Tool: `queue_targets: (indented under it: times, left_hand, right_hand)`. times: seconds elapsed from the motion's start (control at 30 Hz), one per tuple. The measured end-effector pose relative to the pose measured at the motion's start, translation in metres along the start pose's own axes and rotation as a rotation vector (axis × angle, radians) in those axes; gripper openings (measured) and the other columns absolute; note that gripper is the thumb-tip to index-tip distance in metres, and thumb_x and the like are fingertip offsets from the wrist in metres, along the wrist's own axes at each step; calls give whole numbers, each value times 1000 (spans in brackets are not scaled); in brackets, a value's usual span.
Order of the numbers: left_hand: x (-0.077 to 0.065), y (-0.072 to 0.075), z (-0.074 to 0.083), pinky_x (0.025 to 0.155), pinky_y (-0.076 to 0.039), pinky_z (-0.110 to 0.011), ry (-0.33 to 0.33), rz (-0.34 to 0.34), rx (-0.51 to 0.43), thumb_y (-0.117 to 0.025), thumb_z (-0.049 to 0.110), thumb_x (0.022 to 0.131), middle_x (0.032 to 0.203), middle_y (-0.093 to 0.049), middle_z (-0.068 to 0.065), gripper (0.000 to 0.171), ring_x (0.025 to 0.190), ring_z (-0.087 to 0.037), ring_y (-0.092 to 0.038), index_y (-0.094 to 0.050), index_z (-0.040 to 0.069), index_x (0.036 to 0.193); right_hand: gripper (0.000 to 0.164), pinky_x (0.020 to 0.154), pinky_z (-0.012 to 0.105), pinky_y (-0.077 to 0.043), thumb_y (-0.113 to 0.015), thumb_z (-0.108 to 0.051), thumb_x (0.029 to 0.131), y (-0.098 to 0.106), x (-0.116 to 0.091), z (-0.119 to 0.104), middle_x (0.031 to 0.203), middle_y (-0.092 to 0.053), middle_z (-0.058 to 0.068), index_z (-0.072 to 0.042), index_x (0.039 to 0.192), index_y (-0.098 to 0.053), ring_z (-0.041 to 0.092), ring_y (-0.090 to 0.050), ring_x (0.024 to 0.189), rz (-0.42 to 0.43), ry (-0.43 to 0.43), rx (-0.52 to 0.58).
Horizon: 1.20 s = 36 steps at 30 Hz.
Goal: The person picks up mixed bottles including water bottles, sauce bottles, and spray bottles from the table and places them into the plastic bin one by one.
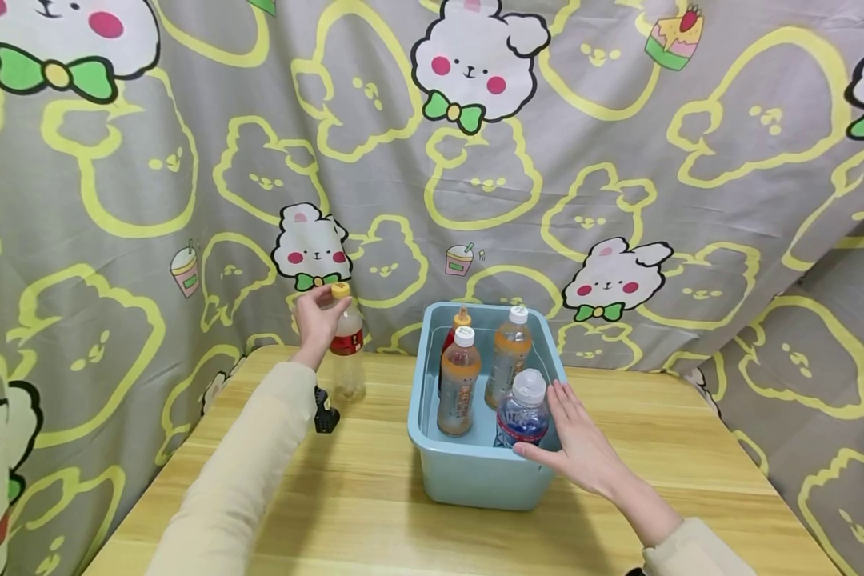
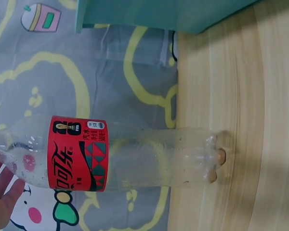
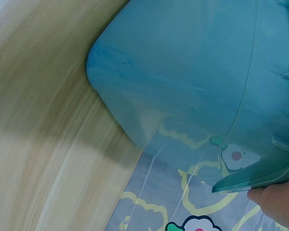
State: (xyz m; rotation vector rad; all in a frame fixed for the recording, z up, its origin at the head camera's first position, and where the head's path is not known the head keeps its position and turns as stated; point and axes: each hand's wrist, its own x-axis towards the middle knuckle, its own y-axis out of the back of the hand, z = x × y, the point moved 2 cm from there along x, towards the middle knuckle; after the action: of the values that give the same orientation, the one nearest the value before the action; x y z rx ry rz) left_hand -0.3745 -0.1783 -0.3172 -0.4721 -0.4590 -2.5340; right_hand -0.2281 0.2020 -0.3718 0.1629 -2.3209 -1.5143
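Note:
At the back left of the table, my left hand [image 1: 315,320] pinches the yellow cap [image 1: 341,290] of a clear plastic cola bottle [image 2: 139,156] with a red label. The bottle is upright, its base right at the wooden tabletop. My right hand [image 1: 583,444] rests on the rim at the near right corner of a light blue bin [image 1: 486,480], fingers stretched along the side and thumb on the front edge. Inside the bin stand two white-capped bottles of orange drink [image 1: 458,392] [image 1: 511,352], a clear-capped bottle with a blue label [image 1: 524,416], and a red sauce bottle [image 1: 450,340], partly hidden.
The bin stands on a light wooden table [image 1: 360,496]. A patterned grey curtain [image 1: 475,176] hangs behind and at both sides of it. A small black device [image 1: 326,412] shows at the left wrist, below the sleeve cuff.

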Motion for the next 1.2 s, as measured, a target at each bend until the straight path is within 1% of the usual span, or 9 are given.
queue_targets:
  times: [0.2, 0.37, 0.53, 0.67, 0.83, 0.97, 1.03, 1.2]
  left_hand:
    - [-5, 2, 4, 83, -44, -36, -19, -20, -20, -72, 13, 74, 101, -62, -16, 39, 92, -26, -57, -62, -1, 108]
    - [-11, 3, 10, 81, -46, -34, -26, -26, -60, -74, 13, 71, 99, -63, -15, 39, 90, -24, -58, -63, 1, 106]
    - [-18, 5, 21, 79, -47, -33, -53, -32, -100, -76, 13, 69, 96, -65, -15, 39, 89, -23, -60, -65, 2, 104]
    - [-24, 9, 30, 74, -48, -29, -71, -47, -138, -76, 13, 69, 94, -65, -15, 38, 85, -22, -61, -65, 3, 103]
    - [-31, 16, 38, 69, -47, -21, -70, -57, -168, -77, 16, 68, 94, -65, -15, 39, 77, -12, -60, -65, 4, 104]
    - [-36, 21, 46, 67, -47, -18, -65, -68, -201, -77, 17, 69, 94, -65, -16, 41, 71, -4, -58, -65, 4, 105]
    - [-38, 24, 50, 66, -47, -18, -70, -71, -224, -77, 18, 69, 92, -65, -15, 41, 70, -5, -58, -65, 4, 105]
    - [-42, 30, 61, 63, -46, -18, -99, -76, -230, -77, 23, 69, 84, -66, -6, 40, 73, -9, -59, -66, 6, 104]
  right_hand:
    - [101, 101, 53, -17, -57, -61, 73, 0, 0, -1, 143, -14, 23, 7, 137, -19, 34, -6, 132, 4, 2, 3]
    - [101, 101, 53, -16, -57, -61, 73, 0, -1, -1, 143, -13, 23, 7, 137, -19, 34, -6, 132, -1, -4, 7]
    - [101, 101, 53, -17, -57, -61, 73, 0, 0, 0, 143, -14, 23, 7, 137, -19, 36, -7, 131, -2, -7, 1]
    - [101, 101, 53, -17, -57, -61, 73, 0, 0, 0, 143, -13, 23, 7, 137, -19, 35, -7, 132, -3, -4, -2]
    - [101, 101, 53, -16, -57, -61, 73, -1, 0, 0, 143, -13, 23, 7, 137, -19, 34, -6, 132, -2, -5, 0]
    - [101, 101, 53, -16, -56, -61, 73, -1, 0, 0, 143, -13, 23, 7, 137, -18, 34, -6, 132, -5, -8, -1]
    - [101, 101, 53, -16, -57, -61, 73, -1, 0, 0, 143, -13, 23, 7, 137, -18, 34, -6, 132, -6, -8, 2]
    - [101, 101, 53, -16, -57, -61, 73, 0, 0, 0, 143, -13, 23, 7, 137, -19, 35, -6, 132, -6, -9, 7]
